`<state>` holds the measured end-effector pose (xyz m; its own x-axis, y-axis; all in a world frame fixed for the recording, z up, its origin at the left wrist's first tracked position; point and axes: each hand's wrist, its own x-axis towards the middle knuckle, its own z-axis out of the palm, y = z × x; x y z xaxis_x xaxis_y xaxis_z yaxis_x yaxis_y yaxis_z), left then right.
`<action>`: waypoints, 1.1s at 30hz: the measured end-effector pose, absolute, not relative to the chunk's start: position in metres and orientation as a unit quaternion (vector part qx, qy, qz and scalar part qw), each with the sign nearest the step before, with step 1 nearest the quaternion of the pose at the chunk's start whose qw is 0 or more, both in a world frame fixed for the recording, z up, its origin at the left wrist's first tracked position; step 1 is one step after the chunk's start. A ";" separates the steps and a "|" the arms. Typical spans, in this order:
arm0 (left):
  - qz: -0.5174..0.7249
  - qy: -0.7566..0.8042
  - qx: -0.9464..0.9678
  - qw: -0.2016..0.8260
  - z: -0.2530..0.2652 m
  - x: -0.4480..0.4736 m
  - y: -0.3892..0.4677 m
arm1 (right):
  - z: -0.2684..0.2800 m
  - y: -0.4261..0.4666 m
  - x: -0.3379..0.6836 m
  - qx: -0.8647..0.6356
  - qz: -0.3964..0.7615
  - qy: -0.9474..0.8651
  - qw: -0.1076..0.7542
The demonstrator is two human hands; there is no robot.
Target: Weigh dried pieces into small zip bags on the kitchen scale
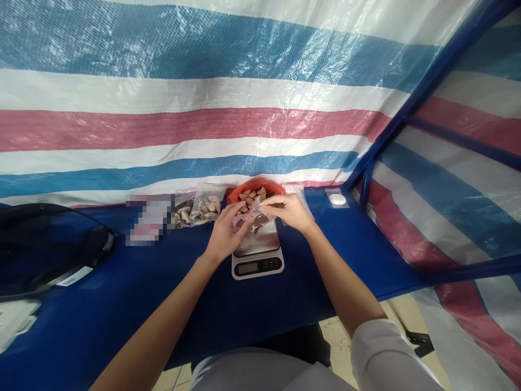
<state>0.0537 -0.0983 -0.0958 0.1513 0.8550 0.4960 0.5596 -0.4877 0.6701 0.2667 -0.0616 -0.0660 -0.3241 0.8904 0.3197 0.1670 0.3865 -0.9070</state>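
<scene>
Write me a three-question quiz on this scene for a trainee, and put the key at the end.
1. Multiple choice: as pictured, where does the display sit on the front panel of the scale?
A) in the left part
B) in the right part
C) in a top corner of the metal plate

2. True or false: in the picture, the red bag is to the left of the round white object.

3. Fill in the three missing words: the left hand and the right hand hold a ____ ____ ____ over the scale.

Key
1. A
2. True
3. clear plastic bag
</scene>
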 end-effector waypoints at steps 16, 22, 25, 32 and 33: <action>0.303 0.421 0.844 0.137 -0.113 0.038 -0.088 | -0.080 -0.069 0.283 -0.420 0.553 -0.573 0.436; 0.256 0.404 0.869 0.129 -0.111 0.027 -0.091 | -0.103 -0.062 0.290 -0.447 0.569 -0.538 0.433; 0.262 0.381 0.880 0.103 -0.109 0.026 -0.091 | -0.112 -0.060 0.290 -0.457 0.566 -0.524 0.444; 0.281 0.368 0.883 0.068 -0.105 0.035 -0.091 | -0.115 -0.063 0.288 -0.474 0.546 -0.533 0.440; 0.283 0.372 0.881 0.066 -0.106 0.035 -0.091 | -0.114 -0.065 0.289 -0.473 0.548 -0.534 0.437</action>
